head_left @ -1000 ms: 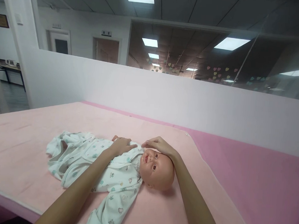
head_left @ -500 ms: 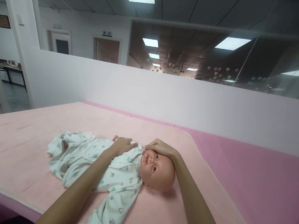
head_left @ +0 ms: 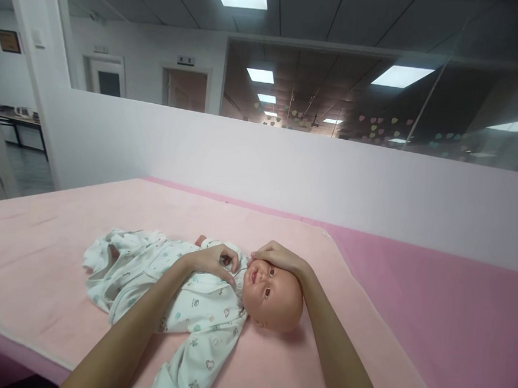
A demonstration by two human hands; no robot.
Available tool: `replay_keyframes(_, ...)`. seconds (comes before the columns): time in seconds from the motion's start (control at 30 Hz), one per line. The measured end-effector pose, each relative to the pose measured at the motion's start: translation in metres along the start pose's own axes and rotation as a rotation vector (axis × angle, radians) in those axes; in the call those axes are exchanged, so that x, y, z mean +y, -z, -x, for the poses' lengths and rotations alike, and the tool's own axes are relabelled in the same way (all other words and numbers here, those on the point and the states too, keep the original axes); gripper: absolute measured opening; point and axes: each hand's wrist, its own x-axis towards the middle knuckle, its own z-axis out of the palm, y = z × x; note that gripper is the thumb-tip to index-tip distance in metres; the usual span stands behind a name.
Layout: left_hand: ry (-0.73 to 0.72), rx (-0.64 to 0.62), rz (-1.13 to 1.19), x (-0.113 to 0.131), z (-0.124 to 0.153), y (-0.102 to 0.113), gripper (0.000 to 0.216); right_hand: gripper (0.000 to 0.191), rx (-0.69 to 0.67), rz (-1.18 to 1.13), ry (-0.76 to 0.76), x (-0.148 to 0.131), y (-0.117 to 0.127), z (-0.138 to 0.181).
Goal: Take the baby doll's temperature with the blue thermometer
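A baby doll (head_left: 275, 304) lies on its back, its bald head toward the right. It wears a white one-piece suit (head_left: 211, 309) with small green and grey prints. My left hand (head_left: 214, 260) is above the chest beside the collar, fingers curled and thumb held apart, with a gap between them and nothing seen in it. My right hand (head_left: 279, 256) rests along the far side of the doll's head, its palm cupped over the cheek and its fingertips near the chin. One small doll hand (head_left: 200, 240) shows past the far sleeve; the near sleeve (head_left: 198, 355) is stretched toward me.
Under the doll is a light pink mat (head_left: 85, 205) over a darker pink surface (head_left: 435, 277). A low white wall (head_left: 287, 166) stands behind it, with glass above. At far left, a table (head_left: 20, 121) shows through an opening.
My left hand has lifted from lying flat on the doll's chest; it has turned, and its fingers have curled near the collar. My right hand and the doll's head have stayed in place.
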Motion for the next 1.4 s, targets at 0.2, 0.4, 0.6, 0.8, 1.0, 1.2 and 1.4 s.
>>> replay_keyframes(0.2, 0.109, 0.067, 0.202, -0.003, -0.001, -0.002, 0.016, 0.04, -0.007, 0.021, -0.01, 0.001, 0.0, 0.0)
replay_keyframes(0.4, 0.189, 0.519, 0.679, -0.017, -0.005, 0.0, 0.025, 0.031, 0.012, 0.02, 0.09, -0.001, -0.001, -0.002)
replay_keyframes(0.6, 0.245, 0.588, 0.845, -0.019, -0.007, 0.005, 0.032, 0.029, 0.165, 0.356, 0.185, -0.023, -0.014, 0.003)
replay_keyframes(0.8, 0.189, 0.56, 0.87, -0.017, -0.005, 0.003, 0.028, 0.02, 0.292, 1.148, 0.087, -0.048, -0.065, -0.007)
replay_keyframes(1.0, 0.215, 0.534, 0.843, -0.018, -0.004, 0.004, 0.028, 0.018, 0.334, 1.258, 0.005, -0.05, -0.094, -0.022)
replay_keyframes(1.2, 0.203, 0.53, 0.805, -0.018, -0.003, 0.002, 0.026, 0.017, 0.333, 1.264, -0.035, -0.05, -0.081, -0.015)
replay_keyframes(1.4, 0.224, 0.548, 0.777, -0.019, -0.004, 0.001, 0.027, 0.018, 0.313, 1.236, -0.069, -0.051, -0.08, -0.018)
